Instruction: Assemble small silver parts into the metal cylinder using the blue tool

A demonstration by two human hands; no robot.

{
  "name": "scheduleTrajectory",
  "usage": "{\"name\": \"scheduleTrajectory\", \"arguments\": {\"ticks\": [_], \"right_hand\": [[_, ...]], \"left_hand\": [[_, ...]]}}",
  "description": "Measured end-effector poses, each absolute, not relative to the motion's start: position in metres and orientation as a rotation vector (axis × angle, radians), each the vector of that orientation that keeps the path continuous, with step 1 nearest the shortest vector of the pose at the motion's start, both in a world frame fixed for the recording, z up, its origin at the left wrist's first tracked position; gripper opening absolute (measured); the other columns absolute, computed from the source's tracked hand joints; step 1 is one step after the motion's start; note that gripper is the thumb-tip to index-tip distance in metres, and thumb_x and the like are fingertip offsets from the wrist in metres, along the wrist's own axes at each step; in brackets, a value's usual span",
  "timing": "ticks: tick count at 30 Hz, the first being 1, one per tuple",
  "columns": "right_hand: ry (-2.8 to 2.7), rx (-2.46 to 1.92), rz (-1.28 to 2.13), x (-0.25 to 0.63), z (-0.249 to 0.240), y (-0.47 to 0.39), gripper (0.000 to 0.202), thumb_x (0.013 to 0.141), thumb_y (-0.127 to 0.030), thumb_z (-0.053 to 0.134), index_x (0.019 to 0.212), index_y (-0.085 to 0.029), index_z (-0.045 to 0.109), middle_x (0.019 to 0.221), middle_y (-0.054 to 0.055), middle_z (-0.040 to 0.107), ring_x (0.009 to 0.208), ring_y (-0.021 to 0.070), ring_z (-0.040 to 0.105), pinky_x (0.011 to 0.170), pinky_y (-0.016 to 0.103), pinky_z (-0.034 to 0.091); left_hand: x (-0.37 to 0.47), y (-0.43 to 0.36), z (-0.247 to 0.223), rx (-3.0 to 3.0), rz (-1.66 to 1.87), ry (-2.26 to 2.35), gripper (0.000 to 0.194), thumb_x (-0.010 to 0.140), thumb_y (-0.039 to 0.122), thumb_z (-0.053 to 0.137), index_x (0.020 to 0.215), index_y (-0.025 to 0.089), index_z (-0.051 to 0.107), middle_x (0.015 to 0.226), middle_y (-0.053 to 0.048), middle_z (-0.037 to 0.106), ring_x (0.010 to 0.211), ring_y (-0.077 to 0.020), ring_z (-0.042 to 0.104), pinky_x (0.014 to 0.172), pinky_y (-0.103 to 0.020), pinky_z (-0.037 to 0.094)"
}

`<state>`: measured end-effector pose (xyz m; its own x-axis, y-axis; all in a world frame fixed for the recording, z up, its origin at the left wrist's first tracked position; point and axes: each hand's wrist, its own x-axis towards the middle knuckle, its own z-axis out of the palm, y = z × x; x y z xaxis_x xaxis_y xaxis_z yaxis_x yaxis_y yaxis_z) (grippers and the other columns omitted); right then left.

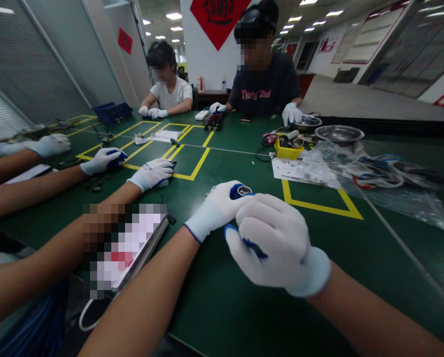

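My left hand (218, 206), in a white glove with blue palm coating, is closed around a small round metal part (244, 190). The open, ring-like end of that part faces up, and dark detail inside it is too small to make out. Close beside it is my right hand (276, 238), gloved the same way, with its fingers curled and its fingertips near the metal part. Whatever those fingers hold, if anything, is hidden behind the hand. Both hands are above the green table (222, 307).
At left, a co-worker's gloved hands (153, 174) work near a tablet-like device (132, 248). Two people sit across the table. Toward the right stand a yellow basket (286, 150) of parts, metal bowls (339, 133), plastic bags (404, 198) and cables (378, 171). A blue bin (112, 114) stands far left.
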<state>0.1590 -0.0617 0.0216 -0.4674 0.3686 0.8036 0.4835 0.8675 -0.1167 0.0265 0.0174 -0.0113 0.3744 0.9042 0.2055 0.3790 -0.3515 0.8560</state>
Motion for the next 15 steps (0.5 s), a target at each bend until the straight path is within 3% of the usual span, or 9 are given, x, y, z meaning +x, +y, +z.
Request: {"name": "scheduleTrajectory", "arguments": {"ticks": [6, 11, 15], "right_hand": [[-1.882, -0.920, -0.135, 0.171, -0.036, -0.025, 0.004, 0.084, -0.022, 0.061, 0.084, -0.025, 0.062, 0.093, 0.009, 0.066, 0.088, 0.0280, 0.063, 0.078, 0.046, 0.055], [-1.847, -1.079, -0.011, 0.178, -0.056, -0.012, 0.015, 0.088, -0.023, 0.056, 0.102, -0.023, 0.063, 0.104, 0.013, 0.066, 0.101, 0.0312, 0.063, 0.089, 0.050, 0.054], [-1.944, -1.257, 0.117, 0.174, -0.065, -0.001, 0.025, 0.089, -0.027, 0.058, 0.113, -0.021, 0.064, 0.114, 0.015, 0.067, 0.108, 0.0336, 0.063, 0.095, 0.053, 0.053]], "left_hand": [[0.022, 0.023, -0.016, 1.866, 1.048, 1.250, 0.012, 0.083, 0.030, 0.072, 0.087, 0.020, 0.071, 0.090, -0.003, 0.075, 0.086, -0.0208, 0.069, 0.082, -0.033, 0.053], [0.018, 0.030, -0.020, 1.682, 1.228, 1.429, 0.021, 0.076, 0.030, 0.082, 0.092, 0.020, 0.072, 0.094, -0.004, 0.077, 0.091, -0.0224, 0.071, 0.087, -0.035, 0.054], [0.020, 0.034, -0.022, 1.510, 1.579, 1.366, 0.022, 0.083, 0.032, 0.076, 0.100, 0.019, 0.070, 0.100, -0.005, 0.076, 0.095, -0.0201, 0.071, 0.091, -0.033, 0.054]]}}
